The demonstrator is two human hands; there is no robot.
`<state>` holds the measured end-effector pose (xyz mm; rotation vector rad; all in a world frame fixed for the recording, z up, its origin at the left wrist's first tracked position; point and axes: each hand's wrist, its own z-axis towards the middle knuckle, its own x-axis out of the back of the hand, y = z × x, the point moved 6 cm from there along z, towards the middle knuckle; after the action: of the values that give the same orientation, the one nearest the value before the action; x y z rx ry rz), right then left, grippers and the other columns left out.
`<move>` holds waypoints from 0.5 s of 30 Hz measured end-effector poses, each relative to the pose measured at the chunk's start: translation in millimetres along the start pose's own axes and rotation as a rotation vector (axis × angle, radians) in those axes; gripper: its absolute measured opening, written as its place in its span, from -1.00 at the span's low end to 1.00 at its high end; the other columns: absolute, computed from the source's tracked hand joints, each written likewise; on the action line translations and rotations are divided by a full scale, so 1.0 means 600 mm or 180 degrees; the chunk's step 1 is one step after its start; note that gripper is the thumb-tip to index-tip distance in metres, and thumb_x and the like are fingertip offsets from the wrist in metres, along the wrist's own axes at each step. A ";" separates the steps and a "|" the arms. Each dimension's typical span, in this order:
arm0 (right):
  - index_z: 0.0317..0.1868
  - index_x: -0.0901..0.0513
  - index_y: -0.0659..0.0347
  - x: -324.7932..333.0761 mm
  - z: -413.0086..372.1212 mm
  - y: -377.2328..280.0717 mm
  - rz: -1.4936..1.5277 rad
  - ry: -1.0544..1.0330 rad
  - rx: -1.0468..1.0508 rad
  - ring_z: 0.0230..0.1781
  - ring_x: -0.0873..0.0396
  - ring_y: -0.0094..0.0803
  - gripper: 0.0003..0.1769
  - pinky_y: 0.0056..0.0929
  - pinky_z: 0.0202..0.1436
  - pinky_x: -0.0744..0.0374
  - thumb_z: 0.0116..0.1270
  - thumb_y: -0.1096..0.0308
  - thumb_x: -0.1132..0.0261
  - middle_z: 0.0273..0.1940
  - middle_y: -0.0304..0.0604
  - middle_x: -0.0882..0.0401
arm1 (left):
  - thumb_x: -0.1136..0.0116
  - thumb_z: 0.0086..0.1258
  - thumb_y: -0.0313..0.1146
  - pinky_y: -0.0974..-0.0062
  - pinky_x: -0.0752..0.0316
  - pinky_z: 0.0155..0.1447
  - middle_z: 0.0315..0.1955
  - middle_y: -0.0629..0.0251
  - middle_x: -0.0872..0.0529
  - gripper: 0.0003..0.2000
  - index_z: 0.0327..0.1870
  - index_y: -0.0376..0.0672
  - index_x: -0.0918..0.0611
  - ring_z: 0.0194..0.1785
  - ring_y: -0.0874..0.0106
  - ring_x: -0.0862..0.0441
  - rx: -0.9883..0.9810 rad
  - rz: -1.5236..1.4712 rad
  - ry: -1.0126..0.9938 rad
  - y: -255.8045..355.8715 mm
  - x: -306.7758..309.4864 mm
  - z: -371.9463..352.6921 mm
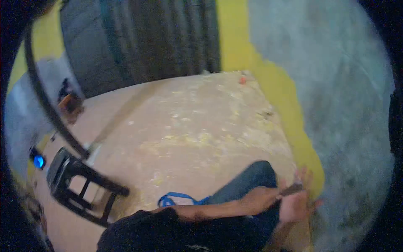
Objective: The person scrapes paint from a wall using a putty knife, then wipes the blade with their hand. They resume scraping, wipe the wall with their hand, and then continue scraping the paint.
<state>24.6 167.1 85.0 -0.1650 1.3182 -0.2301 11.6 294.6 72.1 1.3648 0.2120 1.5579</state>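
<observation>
My left hand (270, 196) reaches across from the left, its fingers closed at one end of a small dark flat object (291, 190). That object lies across or just over the palm of my right hand (295, 206), and blur hides what it is. The right hand has its fingers spread and its thumb out to the side. Both hands are close together, above my bent leg in dark trousers (247, 182), near the yellow lower band of the wall.
A black stool (86, 185) stands at the left on the pale floor (138, 147), which has yellowish debris. A blue strap (180, 195) lies by my leg. A dark corrugated shutter (147, 42) is at the back, a grey-and-yellow wall (336, 105) at the right.
</observation>
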 end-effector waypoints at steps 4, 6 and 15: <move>0.58 0.07 0.04 -0.003 -0.012 -0.019 -0.0263 -0.0183 0.0287 0.61 0.22 -0.22 0.14 0.27 0.51 0.25 0.20 -0.53 0.01 0.61 -0.09 0.25 | -0.03 0.49 -0.19 0.00 -0.47 -0.29 -0.49 -0.01 -0.59 -0.76 -0.27 -0.19 -0.51 -0.36 -0.08 -0.59 -0.0252 0.0022 0.0075 0.020 -0.014 -0.007; 0.58 0.07 0.03 -0.002 -0.012 -0.035 0.0303 -0.0177 0.0412 0.61 0.22 -0.24 0.17 0.22 0.53 0.22 0.17 -0.59 0.05 0.60 -0.08 0.23 | -0.09 0.46 -0.25 0.02 -0.44 -0.26 -0.50 0.01 -0.55 -0.78 -0.33 -0.20 -0.47 -0.37 -0.06 -0.55 -0.0480 0.0078 -0.0050 0.036 -0.022 0.004; 0.59 0.12 0.00 0.022 -0.022 -0.105 0.0155 -0.0236 0.0706 0.61 0.24 -0.25 0.26 0.01 0.56 0.28 0.07 -0.70 0.18 0.60 -0.05 0.22 | -0.10 0.44 -0.34 0.10 -0.40 -0.29 -0.54 0.02 -0.49 -0.81 -0.35 -0.25 -0.45 -0.42 -0.03 -0.50 -0.0896 -0.0066 -0.0815 0.085 -0.088 0.013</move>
<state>10.5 103.0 85.1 0.0459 1.2123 -0.3238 -18.0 226.9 75.9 1.3156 -0.1454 1.3230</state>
